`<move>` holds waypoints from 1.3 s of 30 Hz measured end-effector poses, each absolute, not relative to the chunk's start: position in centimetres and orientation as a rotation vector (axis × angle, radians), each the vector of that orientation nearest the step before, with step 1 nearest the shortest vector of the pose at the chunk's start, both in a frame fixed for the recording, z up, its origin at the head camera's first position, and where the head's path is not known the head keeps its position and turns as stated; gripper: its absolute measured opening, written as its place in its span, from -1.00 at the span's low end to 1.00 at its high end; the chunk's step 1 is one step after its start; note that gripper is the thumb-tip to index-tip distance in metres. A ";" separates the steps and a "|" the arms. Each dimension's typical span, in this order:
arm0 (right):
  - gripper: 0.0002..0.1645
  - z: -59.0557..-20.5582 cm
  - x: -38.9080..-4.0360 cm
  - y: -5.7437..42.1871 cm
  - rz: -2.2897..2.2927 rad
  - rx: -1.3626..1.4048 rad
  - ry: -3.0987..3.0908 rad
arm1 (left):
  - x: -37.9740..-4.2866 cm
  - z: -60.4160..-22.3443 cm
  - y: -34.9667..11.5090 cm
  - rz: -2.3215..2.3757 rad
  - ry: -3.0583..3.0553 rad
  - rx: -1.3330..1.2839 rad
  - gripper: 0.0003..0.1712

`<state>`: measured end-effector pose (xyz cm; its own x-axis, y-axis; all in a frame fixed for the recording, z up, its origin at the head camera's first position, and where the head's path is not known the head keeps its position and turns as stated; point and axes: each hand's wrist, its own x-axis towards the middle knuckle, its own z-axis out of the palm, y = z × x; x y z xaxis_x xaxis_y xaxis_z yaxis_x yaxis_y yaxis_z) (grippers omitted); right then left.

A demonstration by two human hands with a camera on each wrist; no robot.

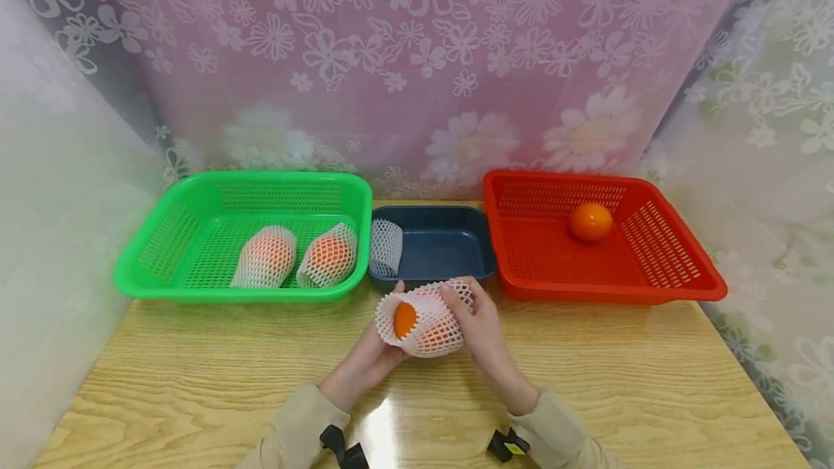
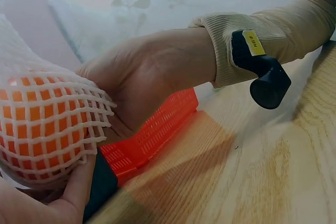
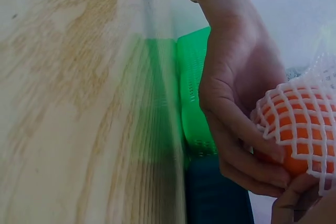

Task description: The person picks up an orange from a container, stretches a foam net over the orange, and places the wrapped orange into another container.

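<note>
In the head view, both hands hold an orange (image 1: 405, 320) partly covered by a white foam net sleeve (image 1: 426, 342) over the wood table. My left hand (image 1: 374, 357) cups it from below and the left; in the right wrist view its fingers (image 3: 252, 163) curl round the bare lower part of the fruit. From the right, my right hand (image 1: 485, 335) grips the sleeve, thumb on top of the mesh. The sleeve's wide mouth faces left, with bare orange peel showing inside. Mesh stretches over the fruit (image 2: 39, 124) in the left wrist view.
A green basket (image 1: 244, 294) at left holds two net-wrapped oranges (image 1: 329, 255). Between the baskets, a dark blue tray (image 1: 449, 244) contains a foam net sleeve (image 1: 386, 248). At right, a red basket (image 1: 606, 292) holds one bare orange (image 1: 591, 222). A floral curtain (image 1: 417, 78) hangs behind.
</note>
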<state>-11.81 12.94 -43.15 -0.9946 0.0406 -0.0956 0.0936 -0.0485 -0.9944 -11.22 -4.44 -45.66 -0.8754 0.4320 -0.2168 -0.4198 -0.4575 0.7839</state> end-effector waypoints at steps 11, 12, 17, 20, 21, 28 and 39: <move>-0.82 -44.2 -11.9 12.6 -2.304 0.112 2.134 | -11.4 -44.7 -3.9 2.309 1.226 -0.099 -0.43; -0.84 -44.4 -11.8 12.6 -2.311 0.102 2.126 | -11.4 -44.6 -3.9 2.310 1.225 -0.095 -0.42; -0.80 -44.9 -11.8 12.5 -2.268 0.113 2.105 | -11.2 -44.3 -3.9 2.337 1.225 -0.104 -0.45; -0.72 -44.8 -11.9 12.7 -2.195 0.089 2.137 | -11.2 -44.3 -3.9 2.341 1.244 -0.128 -0.50; -0.70 -44.7 -12.0 12.8 -2.178 0.069 2.148 | -11.2 -44.4 -3.9 2.342 1.254 -0.135 -0.51; -0.53 -43.4 -11.8 13.4 -2.151 -0.373 2.354 | -11.2 -44.5 -3.9 2.374 1.321 -0.190 -0.59; 0.13 -43.1 -11.2 12.8 -1.758 -1.243 2.430 | -11.2 -44.6 -3.9 2.400 1.392 -0.111 -0.62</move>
<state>-11.23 12.84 -43.12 -0.7022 -0.5149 0.4917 -0.6281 0.1230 -0.7683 -11.21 -3.92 -44.57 -0.9310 0.2698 -0.2460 -0.3475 -0.4482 0.8236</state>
